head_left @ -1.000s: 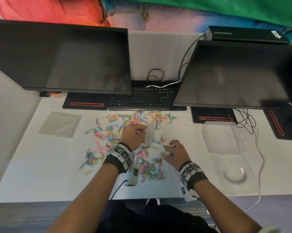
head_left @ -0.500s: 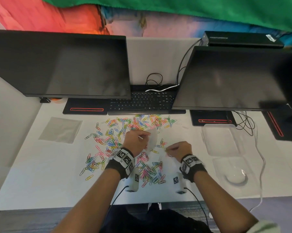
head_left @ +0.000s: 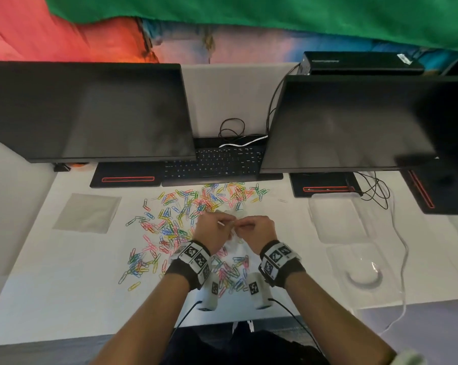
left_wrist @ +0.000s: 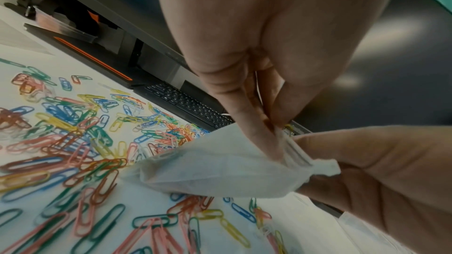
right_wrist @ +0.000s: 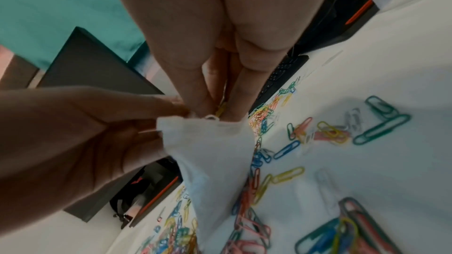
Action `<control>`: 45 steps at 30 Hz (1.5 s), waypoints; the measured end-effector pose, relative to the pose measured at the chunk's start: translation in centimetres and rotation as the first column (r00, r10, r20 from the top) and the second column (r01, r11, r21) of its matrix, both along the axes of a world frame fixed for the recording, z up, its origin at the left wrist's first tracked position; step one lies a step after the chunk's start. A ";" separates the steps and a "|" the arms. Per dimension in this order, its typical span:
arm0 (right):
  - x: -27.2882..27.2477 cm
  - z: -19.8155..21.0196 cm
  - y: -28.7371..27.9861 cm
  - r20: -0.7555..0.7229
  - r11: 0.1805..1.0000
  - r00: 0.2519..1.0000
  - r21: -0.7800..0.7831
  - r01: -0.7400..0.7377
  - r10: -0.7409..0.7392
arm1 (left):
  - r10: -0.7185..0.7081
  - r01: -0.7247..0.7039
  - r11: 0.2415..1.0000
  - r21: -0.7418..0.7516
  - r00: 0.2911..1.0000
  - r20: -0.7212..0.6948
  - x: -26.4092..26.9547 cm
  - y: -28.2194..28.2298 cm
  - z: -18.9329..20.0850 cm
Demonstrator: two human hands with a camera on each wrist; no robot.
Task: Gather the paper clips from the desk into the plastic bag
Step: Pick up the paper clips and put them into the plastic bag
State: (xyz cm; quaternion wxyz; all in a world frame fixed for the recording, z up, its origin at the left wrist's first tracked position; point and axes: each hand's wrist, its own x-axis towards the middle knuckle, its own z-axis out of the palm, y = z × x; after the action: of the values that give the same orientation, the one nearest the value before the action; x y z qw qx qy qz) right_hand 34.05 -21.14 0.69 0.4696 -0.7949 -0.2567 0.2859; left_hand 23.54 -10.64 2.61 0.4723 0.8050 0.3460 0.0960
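Several coloured paper clips point(head_left: 185, 206) lie scattered across the white desk point(head_left: 51, 272). Both hands meet above the pile. My left hand point(head_left: 229, 223) pinches the rim of a small clear plastic bag point(head_left: 233, 237), which hangs down toward the desk. In the left wrist view its fingers point(left_wrist: 259, 134) grip the bag point(left_wrist: 220, 173) at its mouth. My right hand point(head_left: 240, 227) pinches a yellow paper clip point(right_wrist: 221, 111) at the mouth of the bag point(right_wrist: 215, 152). More paper clips point(right_wrist: 330, 132) lie under and around the bag.
A second flat plastic bag point(head_left: 88, 213) lies at the left. Clear plastic trays point(head_left: 338, 219) sit at the right beside loose cables point(head_left: 378, 191). Behind the clips are a keyboard point(head_left: 217, 164) and two dark monitors point(head_left: 91, 111).
My right hand lifted off the desk with clips and moved left and up to the bag's mouth. The left hand stayed put with the bag.
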 end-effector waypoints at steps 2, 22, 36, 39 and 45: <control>0.0 -0.1 0.1 0.079 0.997 0.995 -0.043 -0.061 0.064 | 0.019 -0.019 1.000 -0.013 1.000 0.008 -0.1 -0.1 0.1; 3.5 -4.8 -4.7 0.146 0.877 0.978 -0.477 -0.062 0.149 | 0.177 -0.176 0.984 -0.036 0.984 0.030 -2.3 3.9 1.9; 1.5 -5.9 0.5 0.394 0.714 0.658 -0.620 -0.324 0.641 | 0.189 -0.188 0.982 -0.032 0.982 0.023 -2.9 3.8 1.4; 0.0 -5.8 -0.2 0.348 0.644 0.619 -0.681 -0.349 0.704 | 0.183 -0.182 0.983 -0.034 0.983 0.017 -2.9 3.8 1.2; -2.1 -5.3 -1.8 0.311 0.560 0.546 -0.737 -0.378 0.778 | 0.177 -0.175 0.983 -0.062 0.984 0.018 -3.0 3.9 1.1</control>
State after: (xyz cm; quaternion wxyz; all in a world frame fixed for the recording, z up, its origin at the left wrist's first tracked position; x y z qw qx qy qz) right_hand 31.98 -22.91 -4.57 -0.0434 -0.8014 -0.5527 0.2243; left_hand 20.50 -6.78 3.74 0.4899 0.7555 0.4130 0.1364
